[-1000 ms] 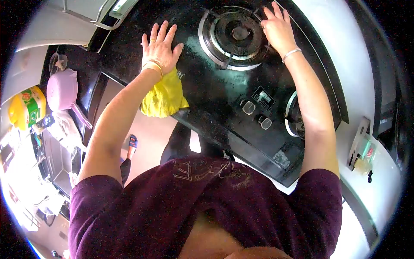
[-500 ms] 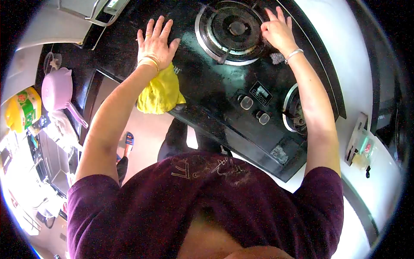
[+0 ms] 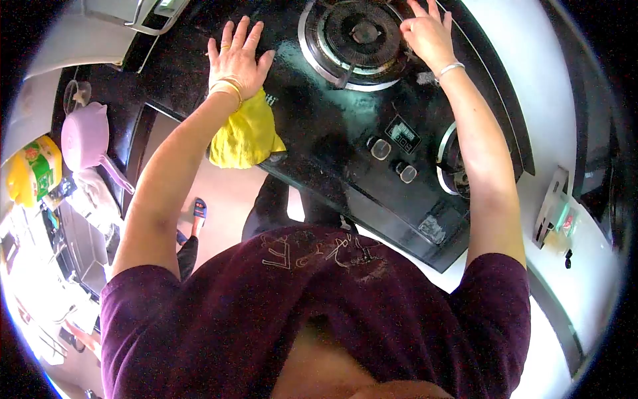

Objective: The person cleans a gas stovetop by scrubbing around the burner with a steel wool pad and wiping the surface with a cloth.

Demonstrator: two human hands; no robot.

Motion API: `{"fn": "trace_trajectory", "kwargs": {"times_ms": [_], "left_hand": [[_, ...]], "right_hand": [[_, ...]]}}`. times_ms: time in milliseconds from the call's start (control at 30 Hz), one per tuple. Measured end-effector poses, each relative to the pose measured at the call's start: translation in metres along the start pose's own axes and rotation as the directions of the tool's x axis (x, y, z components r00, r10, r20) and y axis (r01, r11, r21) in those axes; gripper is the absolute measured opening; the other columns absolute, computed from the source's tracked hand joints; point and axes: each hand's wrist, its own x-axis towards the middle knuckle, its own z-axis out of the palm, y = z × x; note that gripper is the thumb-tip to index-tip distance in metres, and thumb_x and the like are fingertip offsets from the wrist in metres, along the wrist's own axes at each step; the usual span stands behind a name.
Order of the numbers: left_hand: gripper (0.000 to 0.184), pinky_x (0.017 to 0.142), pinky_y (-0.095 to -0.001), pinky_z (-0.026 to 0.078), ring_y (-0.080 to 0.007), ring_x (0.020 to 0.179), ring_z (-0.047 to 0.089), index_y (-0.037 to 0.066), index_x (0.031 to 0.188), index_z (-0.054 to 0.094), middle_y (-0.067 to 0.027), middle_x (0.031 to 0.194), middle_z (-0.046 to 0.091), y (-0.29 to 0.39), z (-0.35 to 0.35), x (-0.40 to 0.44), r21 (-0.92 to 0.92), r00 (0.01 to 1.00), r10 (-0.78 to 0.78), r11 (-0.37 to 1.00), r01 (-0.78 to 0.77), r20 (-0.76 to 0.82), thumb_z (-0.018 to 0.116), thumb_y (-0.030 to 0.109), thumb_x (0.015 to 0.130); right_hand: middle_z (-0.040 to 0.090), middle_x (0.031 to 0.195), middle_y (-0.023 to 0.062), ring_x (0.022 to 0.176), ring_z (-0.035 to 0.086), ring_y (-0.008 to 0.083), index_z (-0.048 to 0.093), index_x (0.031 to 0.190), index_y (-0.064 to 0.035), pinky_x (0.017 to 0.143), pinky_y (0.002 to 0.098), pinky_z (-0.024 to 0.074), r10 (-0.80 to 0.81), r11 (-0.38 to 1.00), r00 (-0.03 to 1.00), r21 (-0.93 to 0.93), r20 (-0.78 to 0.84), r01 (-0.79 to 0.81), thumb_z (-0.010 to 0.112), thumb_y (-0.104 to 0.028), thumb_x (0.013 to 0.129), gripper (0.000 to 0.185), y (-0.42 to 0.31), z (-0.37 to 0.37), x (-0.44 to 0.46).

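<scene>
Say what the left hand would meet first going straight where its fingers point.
Ahead of the left hand, the way over the glossy black stovetop looks free to the picture's edge; depth is unclear.

there are two burners (image 3: 364, 32), two knobs (image 3: 380, 148), one cloth (image 3: 246, 136).

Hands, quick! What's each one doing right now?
Left hand: open, spread over the black stovetop.
Right hand: partly curled; can't tell if it's holding anything.
</scene>
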Motion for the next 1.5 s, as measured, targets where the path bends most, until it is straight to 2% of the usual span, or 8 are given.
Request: {"fn": "trace_trajectory", "kwargs": {"times_ms": [133, 400, 667, 867, 1000, 1133, 1233, 1500], "left_hand": [[0.065, 0.116, -0.0550, 0.013, -0.0292, 0.146, 0.017, 0.024, 0.150, 0.028, -0.0040, 0.158, 0.023, 0.001, 0.002, -0.001, 0.000, 1.000, 0.005, 1.000, -0.005, 0.002, 0.045, 0.050, 0.093], [0.065, 0.116, -0.0540, 0.013, -0.0287, 0.146, 0.017, 0.024, 0.150, 0.030, -0.0038, 0.158, 0.023, 0.001, -0.002, 0.001, 0.004, 1.000, -0.008, 1.000, 0.008, 0.001, 0.046, 0.050, 0.093], [0.064, 0.116, -0.0550, 0.013, -0.0296, 0.145, 0.018, 0.024, 0.149, 0.031, -0.0046, 0.157, 0.025, 0.000, 0.001, -0.001, -0.021, 1.000, 0.000, 1.000, 0.000, -0.028, 0.046, 0.049, 0.092], [0.063, 0.116, -0.0555, 0.014, -0.0301, 0.145, 0.019, 0.023, 0.148, 0.032, -0.0048, 0.157, 0.026, 0.000, 0.002, 0.001, -0.027, 0.999, 0.003, 1.000, -0.004, -0.036, 0.047, 0.049, 0.092], [0.063, 0.116, -0.0556, 0.014, -0.0304, 0.145, 0.018, 0.023, 0.148, 0.032, -0.0046, 0.157, 0.025, -0.001, 0.002, -0.001, -0.040, 0.999, 0.017, 0.999, -0.018, -0.049, 0.048, 0.048, 0.092], [0.063, 0.116, -0.0553, 0.014, -0.0302, 0.145, 0.019, 0.023, 0.148, 0.032, -0.0042, 0.157, 0.025, 0.000, 0.001, 0.001, -0.047, 0.999, 0.006, 0.999, -0.008, -0.052, 0.047, 0.048, 0.092], [0.063, 0.116, -0.0550, 0.014, -0.0302, 0.145, 0.020, 0.023, 0.148, 0.032, -0.0044, 0.157, 0.025, 0.000, 0.001, 0.000, -0.028, 1.000, -0.001, 1.000, 0.001, -0.022, 0.047, 0.048, 0.093], [0.064, 0.115, -0.0551, 0.015, -0.0304, 0.145, 0.019, 0.023, 0.148, 0.031, -0.0052, 0.157, 0.025, -0.003, 0.002, 0.001, -0.023, 0.999, 0.009, 1.000, -0.010, -0.041, 0.046, 0.048, 0.092]], "right_hand": [[0.052, 0.137, 0.0148, 0.136, 0.031, 0.0412, 0.076, 0.077, -0.0131, 0.111, 0.0614, 0.0202, -0.018, 1.000, 0.962, -0.023, -0.273, 0.012, 0.064, -0.015, 0.079, 0.012, -0.008, 0.010, 0.026], [0.044, 0.147, 0.0019, 0.142, 0.025, 0.0339, 0.073, 0.108, -0.0267, 0.111, 0.0626, 0.0204, 0.029, 0.991, 1.000, -0.134, -0.007, -0.030, 0.068, -0.024, 0.080, 0.029, 0.020, 0.021, -0.001], [0.044, 0.146, 0.0114, 0.143, 0.022, 0.0378, 0.073, 0.085, -0.0242, 0.111, 0.0659, 0.0158, 0.015, 1.000, 0.976, -0.026, 0.219, -0.009, 0.072, -0.022, 0.075, 0.011, 0.027, 0.022, -0.001], [0.040, 0.150, 0.0022, 0.143, 0.022, 0.0372, 0.074, 0.087, -0.0214, 0.109, 0.0686, 0.0151, -0.043, 0.989, 0.991, -0.146, -0.126, 0.024, 0.067, -0.023, 0.079, 0.011, 0.025, 0.027, 0.013], [0.053, 0.135, 0.0156, 0.138, 0.030, 0.0411, 0.075, 0.076, -0.0139, 0.112, 0.0620, 0.0183, -0.011, 0.991, 0.960, -0.130, -0.280, -0.027, 0.062, -0.016, 0.080, 0.014, -0.013, 0.014, 0.031], [0.055, 0.133, 0.0161, 0.137, 0.032, 0.0406, 0.074, 0.075, -0.0138, 0.112, 0.0624, 0.0185, 0.034, 0.999, 0.994, 0.013, -0.107, -0.033, 0.062, -0.014, 0.078, 0.012, 0.002, 0.006, 0.012], [0.038, 0.151, 0.0068, 0.144, 0.021, 0.0358, 0.070, 0.111, -0.0231, 0.112, 0.0641, 0.0163, -0.025, 0.987, 0.991, -0.157, 0.131, 0.045, 0.071, -0.023, 0.077, 0.035, 0.019, 0.010, 0.005], [0.048, 0.143, 0.0084, 0.142, 0.027, 0.0342, 0.070, 0.090, -0.0175, 0.110, 0.0637, 0.0195, -0.086, 0.976, 0.996, -0.200, -0.015, 0.082, 0.069, -0.016, 0.078, 0.013, 0.021, 0.023, 0.012]]}}
